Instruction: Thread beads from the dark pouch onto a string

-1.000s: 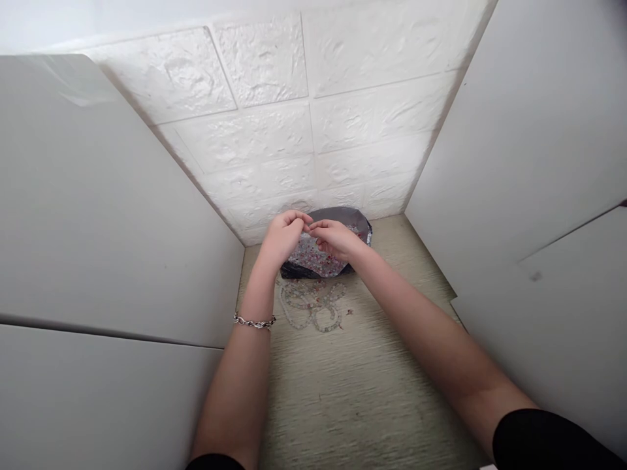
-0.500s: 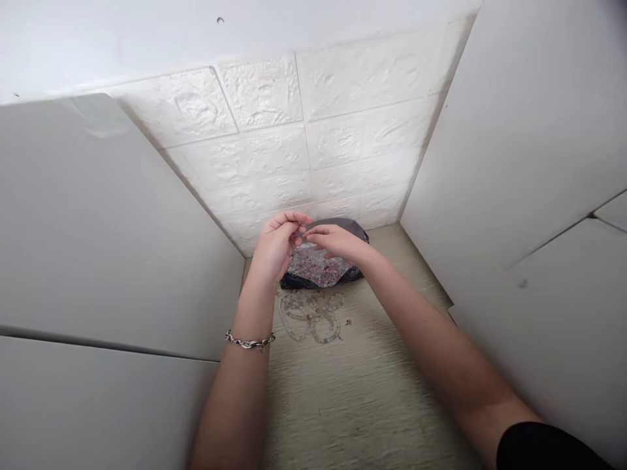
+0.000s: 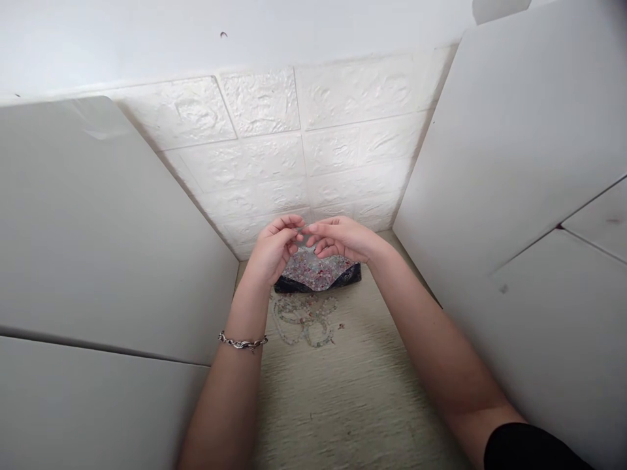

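My left hand (image 3: 278, 247) and my right hand (image 3: 343, 237) meet at the fingertips above a dark bag (image 3: 347, 277). Thumb and forefinger are pinched together on each hand; whatever they hold is too small to make out. Many small pink, red and clear beads (image 3: 318, 267) lie in the bag's opening, partly hidden behind my fingers. In front of the bag, strings of pale beads (image 3: 318, 331) rest in loops on the wooden surface. A tiny reddish piece (image 3: 341, 326) sits just right of the loops.
Grey panels stand at the left (image 3: 98, 228) and right (image 3: 509, 150). Behind the bag rises a white brick-patterned wall (image 3: 264, 104). The wood-grain surface (image 3: 337, 405) stretches toward me between my forearms. A silver chain bracelet (image 3: 243, 343) circles my left wrist.
My right hand has turned and its lower fingers are now more curled and visible. Both hands remain together at the fingertips. The view has shifted slightly.
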A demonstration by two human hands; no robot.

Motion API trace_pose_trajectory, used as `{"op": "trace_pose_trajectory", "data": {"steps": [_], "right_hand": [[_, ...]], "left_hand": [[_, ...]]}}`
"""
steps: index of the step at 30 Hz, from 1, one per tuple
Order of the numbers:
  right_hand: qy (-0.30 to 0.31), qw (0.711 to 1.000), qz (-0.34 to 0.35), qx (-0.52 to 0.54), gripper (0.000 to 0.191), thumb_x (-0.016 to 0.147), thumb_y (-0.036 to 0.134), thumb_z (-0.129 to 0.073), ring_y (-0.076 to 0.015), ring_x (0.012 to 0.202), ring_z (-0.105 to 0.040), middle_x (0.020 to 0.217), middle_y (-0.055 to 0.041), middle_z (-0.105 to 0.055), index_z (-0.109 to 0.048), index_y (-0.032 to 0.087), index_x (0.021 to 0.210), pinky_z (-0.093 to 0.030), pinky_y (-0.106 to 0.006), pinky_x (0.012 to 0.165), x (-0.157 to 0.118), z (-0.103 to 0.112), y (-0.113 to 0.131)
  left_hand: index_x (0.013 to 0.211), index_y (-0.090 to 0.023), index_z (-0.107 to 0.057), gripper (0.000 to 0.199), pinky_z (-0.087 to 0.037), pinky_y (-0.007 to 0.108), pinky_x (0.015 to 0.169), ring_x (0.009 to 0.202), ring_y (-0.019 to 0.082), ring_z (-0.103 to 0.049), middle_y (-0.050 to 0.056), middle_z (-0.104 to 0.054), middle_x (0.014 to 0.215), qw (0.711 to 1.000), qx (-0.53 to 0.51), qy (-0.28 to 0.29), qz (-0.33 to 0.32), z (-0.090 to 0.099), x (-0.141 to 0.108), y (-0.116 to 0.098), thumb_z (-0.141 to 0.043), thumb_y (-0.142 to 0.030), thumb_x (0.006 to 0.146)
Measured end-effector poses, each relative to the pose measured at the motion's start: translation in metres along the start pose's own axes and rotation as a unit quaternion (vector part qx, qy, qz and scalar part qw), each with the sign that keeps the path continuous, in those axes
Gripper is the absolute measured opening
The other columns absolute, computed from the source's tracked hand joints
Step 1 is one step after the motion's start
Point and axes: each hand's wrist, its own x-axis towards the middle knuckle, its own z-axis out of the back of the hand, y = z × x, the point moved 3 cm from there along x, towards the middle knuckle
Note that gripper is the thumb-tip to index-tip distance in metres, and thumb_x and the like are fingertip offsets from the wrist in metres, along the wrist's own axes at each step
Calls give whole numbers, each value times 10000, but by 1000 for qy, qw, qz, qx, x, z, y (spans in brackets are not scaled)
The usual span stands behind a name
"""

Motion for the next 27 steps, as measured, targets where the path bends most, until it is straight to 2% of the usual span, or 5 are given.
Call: {"op": "trace_pose_trajectory", "data": {"steps": [8,12,15,20,27], "right_hand": [[-36,994,24,-96,189,622,304,-647,-53,391,-425,476,10,-503,-566,140,575,-343,-174,372,-1,-4,1],[-87,993,75,-20,182,654,307,-623,-52,404,-422,502,23,-495,-539,148,628,-337,-176,377,-10,-7,18],[-148,981,114,46,171,680,310,-597,-50,431,-436,536,28,-504,-526,155,689,-361,-166,406,-20,-5,34],[-279,931,196,128,144,764,306,-481,-51,534,-508,683,19,-569,-508,165,769,-419,-164,504,-37,11,56],[-381,830,320,253,77,790,239,-413,-77,849,-559,911,-17,-589,-445,177,759,-440,-181,685,-58,45,65]], "left_hand": [[773,-135,-529,215,-287,138,376,513,36,-434,27,-524,745,1000,2,30,3,-2,-2,-3,-472,-65,578],[731,-155,-529,97,-161,154,315,399,22,-337,-7,-475,594,996,46,67,31,-5,-9,-8,-498,-218,664],[627,-157,-524,177,-134,174,315,337,18,-257,-35,-378,461,990,87,104,45,-8,-16,-11,-499,-319,695],[541,-163,-503,246,-182,187,339,340,31,-273,-38,-312,423,987,79,137,11,-12,-25,-19,-518,-364,682],[540,-176,-492,277,-203,206,357,348,46,-270,-27,-279,420,994,19,99,-30,-8,-33,-36,-455,-380,724]]}}
